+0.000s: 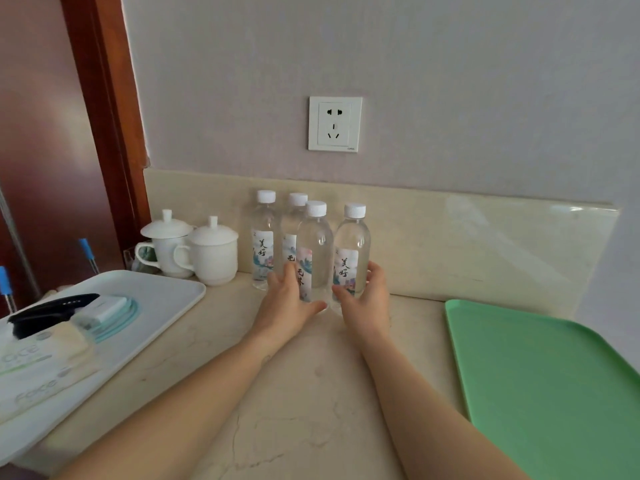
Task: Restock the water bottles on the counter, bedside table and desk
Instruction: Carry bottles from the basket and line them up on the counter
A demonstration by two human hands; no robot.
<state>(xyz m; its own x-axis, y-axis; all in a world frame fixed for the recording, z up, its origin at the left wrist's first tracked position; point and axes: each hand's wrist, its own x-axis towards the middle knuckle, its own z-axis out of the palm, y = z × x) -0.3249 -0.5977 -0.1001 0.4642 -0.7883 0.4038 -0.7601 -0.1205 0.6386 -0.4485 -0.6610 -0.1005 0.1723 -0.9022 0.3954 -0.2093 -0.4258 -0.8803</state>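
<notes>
Four capped water bottles are standing upright on the beige desk (311, 393), near the backsplash.
- Rear-left bottle (265, 233) and rear-right bottle (295, 220): standing untouched, side by side.
- Front-left bottle (314, 244): the left hand (287, 303) is curling its fingers round the lower part.
- Front-right bottle (351, 237): the right hand (367, 299) is wrapping round the lower part.
- Two lidded white cups (194, 247) are sitting to the left of the bottles.
- White tray (187, 289) is lying at far left and green tray (554, 393) at right.

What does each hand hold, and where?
Left hand grips one clear plastic white-capped water bottle at its lower body; right hand grips the rightmost bottle likewise.
</notes>
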